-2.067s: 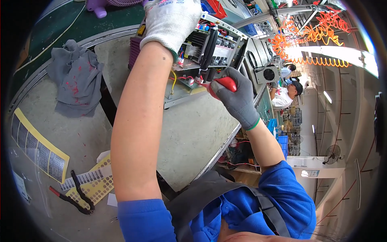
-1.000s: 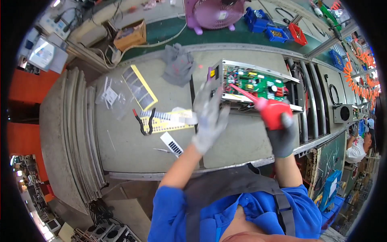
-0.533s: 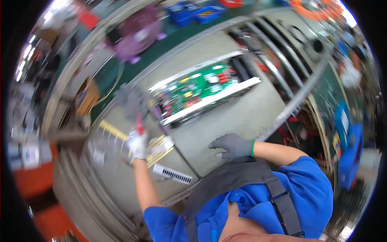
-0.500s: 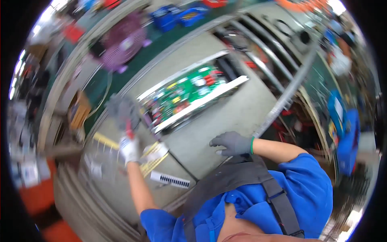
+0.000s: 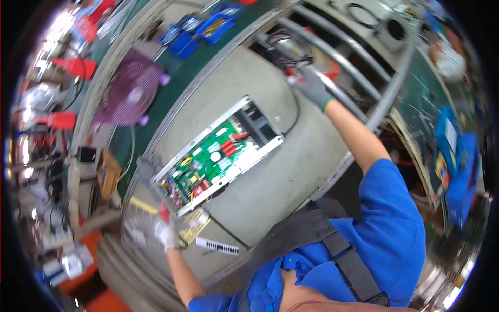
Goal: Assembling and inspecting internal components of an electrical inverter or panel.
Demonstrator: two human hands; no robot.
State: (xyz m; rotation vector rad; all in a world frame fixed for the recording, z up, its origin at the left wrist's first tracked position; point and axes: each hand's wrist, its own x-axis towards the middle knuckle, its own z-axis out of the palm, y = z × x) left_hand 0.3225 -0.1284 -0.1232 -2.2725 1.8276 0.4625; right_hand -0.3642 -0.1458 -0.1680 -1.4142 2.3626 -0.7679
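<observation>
A long open metal chassis with a green circuit board [image 5: 215, 153] lies slantwise on the grey work surface. My left hand [image 5: 167, 234], in a white glove, is at its near left end, closed round a red, handle-like thing [image 5: 164, 212]. Beyond that, a blurred grey object [image 5: 148, 165] touches the chassis end; I cannot make out its kind. My right hand [image 5: 313, 87], grey-gloved with a green cuff, reaches to the far right beside a dark bundle of cables [image 5: 290, 46]. Its fingertips are blurred. A black cable [image 5: 298, 112] curves from near that hand toward the chassis corner.
Metal rails [image 5: 332, 47] border the surface at the far right. A purple fan [image 5: 132, 93] and blue bins [image 5: 200, 31] stand beyond the far edge. Yellow strips [image 5: 195, 223] and a white perforated strip [image 5: 217, 246] lie nearer me. A cardboard box [image 5: 109, 171] is at left.
My right hand has moved from close to my body out to the far right cables. The whole view has shifted, while my left hand stays near the chassis end.
</observation>
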